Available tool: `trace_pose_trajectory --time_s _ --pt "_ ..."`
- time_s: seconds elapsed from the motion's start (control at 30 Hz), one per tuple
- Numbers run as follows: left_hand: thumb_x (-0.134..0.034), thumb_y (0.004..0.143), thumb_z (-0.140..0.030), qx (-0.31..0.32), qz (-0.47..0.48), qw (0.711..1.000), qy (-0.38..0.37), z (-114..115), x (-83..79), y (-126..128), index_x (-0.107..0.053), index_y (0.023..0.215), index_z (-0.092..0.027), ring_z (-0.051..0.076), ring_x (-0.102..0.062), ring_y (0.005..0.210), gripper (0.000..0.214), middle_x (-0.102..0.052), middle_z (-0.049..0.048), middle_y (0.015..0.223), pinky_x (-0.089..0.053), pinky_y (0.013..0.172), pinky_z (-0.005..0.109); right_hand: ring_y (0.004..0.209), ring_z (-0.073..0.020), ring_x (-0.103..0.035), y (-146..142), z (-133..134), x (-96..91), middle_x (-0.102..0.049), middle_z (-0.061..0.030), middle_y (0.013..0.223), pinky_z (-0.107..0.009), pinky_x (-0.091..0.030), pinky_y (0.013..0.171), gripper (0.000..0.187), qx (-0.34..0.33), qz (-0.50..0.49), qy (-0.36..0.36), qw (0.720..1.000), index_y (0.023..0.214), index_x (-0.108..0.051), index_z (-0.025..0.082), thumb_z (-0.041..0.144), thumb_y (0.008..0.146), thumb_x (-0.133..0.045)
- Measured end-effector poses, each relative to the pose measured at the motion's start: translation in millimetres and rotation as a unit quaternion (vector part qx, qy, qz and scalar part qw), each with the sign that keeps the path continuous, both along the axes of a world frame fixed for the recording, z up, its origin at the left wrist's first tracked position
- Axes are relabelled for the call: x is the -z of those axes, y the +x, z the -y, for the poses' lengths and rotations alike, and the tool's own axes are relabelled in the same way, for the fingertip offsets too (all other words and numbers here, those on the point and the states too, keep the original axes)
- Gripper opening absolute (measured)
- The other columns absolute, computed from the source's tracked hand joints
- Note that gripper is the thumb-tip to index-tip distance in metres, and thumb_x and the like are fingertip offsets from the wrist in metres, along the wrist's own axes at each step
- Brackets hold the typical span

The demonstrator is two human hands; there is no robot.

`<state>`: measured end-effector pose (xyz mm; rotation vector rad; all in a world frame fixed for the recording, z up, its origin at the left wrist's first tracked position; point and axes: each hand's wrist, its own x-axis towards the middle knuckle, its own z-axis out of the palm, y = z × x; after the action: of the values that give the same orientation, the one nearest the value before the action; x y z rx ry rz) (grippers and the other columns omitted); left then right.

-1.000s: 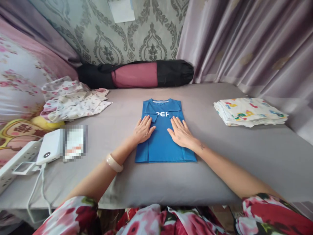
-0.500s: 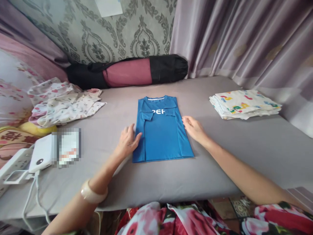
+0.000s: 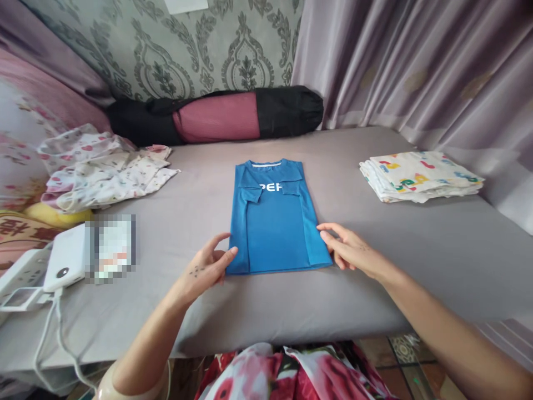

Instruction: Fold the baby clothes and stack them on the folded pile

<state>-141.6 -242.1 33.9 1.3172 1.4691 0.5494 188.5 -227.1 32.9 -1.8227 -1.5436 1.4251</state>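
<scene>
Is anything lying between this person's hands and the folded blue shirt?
Nothing visible does. The left hand is at the blue shirt's near left corner and the right hand at its near right edge, with only grey sheet beneath them.

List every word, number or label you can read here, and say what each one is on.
"PEF": white letters on the chest of the blue shirt, cut off on both sides by the folded-in sleeves.
Red characters on the cushion at the left edge: mostly out of frame, unreadable.
Pixelated patch beside the white device: blurred, unreadable.
Nothing else carries readable text.
</scene>
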Motion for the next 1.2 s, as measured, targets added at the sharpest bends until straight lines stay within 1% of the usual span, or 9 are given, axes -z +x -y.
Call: trace_pose_trajectory --time_s 0.07,0.17,0.33,0.43,0.6,0.73,0.8,0.9,1.2 --pt "-0.057 0.085 -0.054 0.017 0.012 1.000 -0.003 6.3 -0.4 -0.7 -0.037 0.142 -0.022 0.009 -0.040 0.045 0.069 -0.043 -0.0098 0.053 -0.034 0.044 0.020 0.038 -0.0111 -0.044 1.2 8.0 -3.1 -0.045 0.0084 0.043 -0.019 -0.031 0.038 0.064 -0.032 0.011 0.025 0.999 0.143 -0.043 0.019 0.057 0.092 -0.041" --pt "-0.061 0.083 -0.046 0.056 0.015 0.998 0.014 15.2 4.5 -4.0 -0.040 0.142 -0.023 0.010 -0.042 0.053 0.067 -0.043 -0.0077 0.062 -0.035 0.048 0.020 0.046 -0.0113 -0.047 3.1 17.3 -6.7 -0.050 0.0054 0.051 -0.021 -0.034 0.045 0.062 -0.094 0.048 0.058 0.993 0.138 -0.052 0.016 0.056 0.091 -0.045" --pt "-0.049 0.081 -0.018 0.133 -0.088 0.981 0.107 21.8 16.2 -7.3 -0.047 0.135 -0.022 0.011 -0.049 0.061 0.054 -0.052 -0.0022 0.078 -0.042 0.057 0.023 0.070 -0.0158 -0.059 7.5 25.1 -2.2 -0.066 -0.0037 0.086 -0.025 -0.045 0.064 0.059 -0.195 0.171 0.132 0.957 0.137 -0.055 0.018 0.042 0.083 -0.061" --pt "-0.043 0.079 -0.012 0.146 -0.174 0.950 0.214 20.0 25.0 -7.4 -0.050 0.131 -0.022 0.012 -0.053 0.068 0.054 -0.055 0.0034 0.098 -0.048 0.065 0.026 0.083 -0.0176 -0.064 8.3 26.7 5.4 -0.066 -0.0072 0.106 -0.027 -0.048 0.073 0.051 -0.225 0.217 0.191 0.930 0.136 -0.054 0.021 0.025 0.085 -0.052" --pt "-0.047 0.081 -0.011 0.145 -0.270 0.878 0.367 12.7 35.4 -11.7 -0.062 0.117 -0.023 0.022 -0.058 0.096 0.041 -0.055 0.0111 0.115 -0.052 0.084 0.039 0.087 -0.0197 -0.065 5.0 25.8 9.6 -0.064 -0.0070 0.108 -0.033 -0.052 0.080 0.045 -0.224 0.286 0.306 0.880 0.122 -0.062 0.023 0.011 0.082 -0.045" --pt "-0.048 0.082 -0.011 0.210 -0.292 0.838 0.412 4.8 34.4 -17.7 -0.062 0.117 -0.024 0.029 -0.048 0.125 0.040 -0.054 0.0108 0.135 -0.043 0.102 0.050 0.131 -0.0303 -0.046 5.5 20.5 11.2 -0.046 -0.0128 0.145 -0.051 -0.040 0.107 0.062 -0.251 0.291 0.392 0.836 0.136 -0.052 0.021 0.008 0.075 -0.049" --pt "-0.045 0.084 -0.010 0.249 -0.277 0.835 0.406 0.8 33.8 -20.0 -0.057 0.125 -0.023 0.025 -0.049 0.128 0.045 -0.058 0.0101 0.135 -0.035 0.110 0.052 0.143 -0.0295 -0.030 6.9 16.7 14.7 -0.029 -0.0134 0.157 -0.054 -0.030 0.115 0.078 -0.272 0.279 0.394 0.833 0.150 -0.032 0.017 0.008 0.074 -0.048" --pt "-0.043 0.084 -0.010 0.274 -0.258 0.841 0.388 -3.9 34.8 -22.5 -0.052 0.131 -0.021 0.022 -0.054 0.126 0.048 -0.060 0.0109 0.134 -0.028 0.116 0.053 0.144 -0.0246 -0.028 9.0 12.7 19.4 -0.027 -0.0136 0.158 -0.051 -0.025 0.119 0.086 -0.309 0.251 0.370 0.839 0.155 -0.017 0.013 0.008 0.074 -0.047" --pt "-0.050 0.095 -0.030 0.254 -0.160 0.889 0.345 -8.9 29.6 -24.1 -0.064 0.118 -0.023 0.020 -0.062 0.115 0.028 -0.068 0.0083 0.120 -0.040 0.111 0.043 0.121 -0.0224 -0.059 14.4 13.2 14.3 -0.064 -0.0028 0.130 -0.044 -0.045 0.109 0.041 -0.283 0.170 0.376 0.866 0.119 -0.068 0.028 0.012 0.085 -0.053"
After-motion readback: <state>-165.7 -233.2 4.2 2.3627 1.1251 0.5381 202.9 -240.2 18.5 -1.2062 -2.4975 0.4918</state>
